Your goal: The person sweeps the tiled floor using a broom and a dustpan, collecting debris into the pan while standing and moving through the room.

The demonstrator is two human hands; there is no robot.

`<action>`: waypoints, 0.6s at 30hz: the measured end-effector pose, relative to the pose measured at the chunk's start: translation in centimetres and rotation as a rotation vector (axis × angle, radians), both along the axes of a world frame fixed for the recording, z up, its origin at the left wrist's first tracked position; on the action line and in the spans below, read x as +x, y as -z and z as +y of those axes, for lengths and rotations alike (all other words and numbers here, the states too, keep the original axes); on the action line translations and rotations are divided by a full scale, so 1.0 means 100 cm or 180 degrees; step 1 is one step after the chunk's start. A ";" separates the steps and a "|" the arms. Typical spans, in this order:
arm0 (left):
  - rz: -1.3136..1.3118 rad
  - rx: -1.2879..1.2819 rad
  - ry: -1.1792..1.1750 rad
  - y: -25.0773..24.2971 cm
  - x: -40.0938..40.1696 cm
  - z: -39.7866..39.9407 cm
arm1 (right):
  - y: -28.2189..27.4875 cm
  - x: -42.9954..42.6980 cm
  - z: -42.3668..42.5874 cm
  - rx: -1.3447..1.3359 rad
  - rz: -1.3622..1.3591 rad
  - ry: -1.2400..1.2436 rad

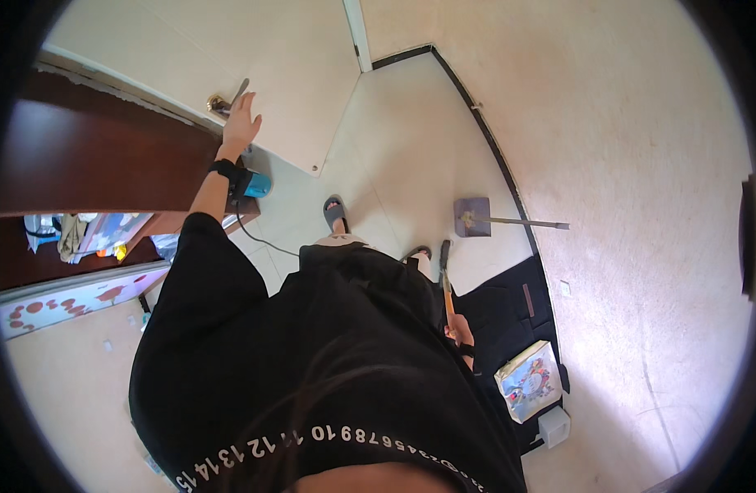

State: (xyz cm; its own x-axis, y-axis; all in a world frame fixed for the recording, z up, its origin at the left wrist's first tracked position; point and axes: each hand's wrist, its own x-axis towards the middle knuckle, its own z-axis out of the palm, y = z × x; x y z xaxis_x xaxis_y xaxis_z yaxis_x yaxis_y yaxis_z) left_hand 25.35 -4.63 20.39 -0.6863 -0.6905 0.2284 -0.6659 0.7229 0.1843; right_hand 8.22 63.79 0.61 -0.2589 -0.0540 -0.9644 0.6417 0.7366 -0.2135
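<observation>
My left hand (239, 126) reaches out to the metal lever handle (241, 90) of a cream door (298, 80). Its fingers are extended, and the lever passes behind them; whether they touch it is hard to tell. Low at my right side, my right hand (460, 336) is closed around the orange shaft of a long-handled tool (448, 302). A narrow dark head, perhaps a broom's, is at the tool's far end, close to my right foot. Beyond it a grey-purple dustpan (473, 228) rests on the floor, its long handle pointing toward the wall.
Left of me stands a dark brown wooden cabinet (100, 154) with an open shelf of bags and cloth. A blue cylindrical object (257, 185) is beside my left wrist, near a dark cable (261, 242). On the right, a printed packet (532, 382) lies on a black padded surface (495, 308) along the wall.
</observation>
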 end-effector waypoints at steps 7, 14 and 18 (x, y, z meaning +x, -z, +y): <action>-0.0438 0.0552 -0.0699 0.072 0.094 -0.184 | 0.029 0.066 -0.067 -0.0188 0.0754 -0.0540; -0.0432 0.0155 -0.0530 0.063 0.123 -0.287 | 0.006 0.122 -0.150 -0.0494 0.0425 0.0632; -0.0536 0.0198 -0.0651 0.037 0.122 -0.347 | 0.010 0.145 -0.179 -0.1493 -0.0406 0.0966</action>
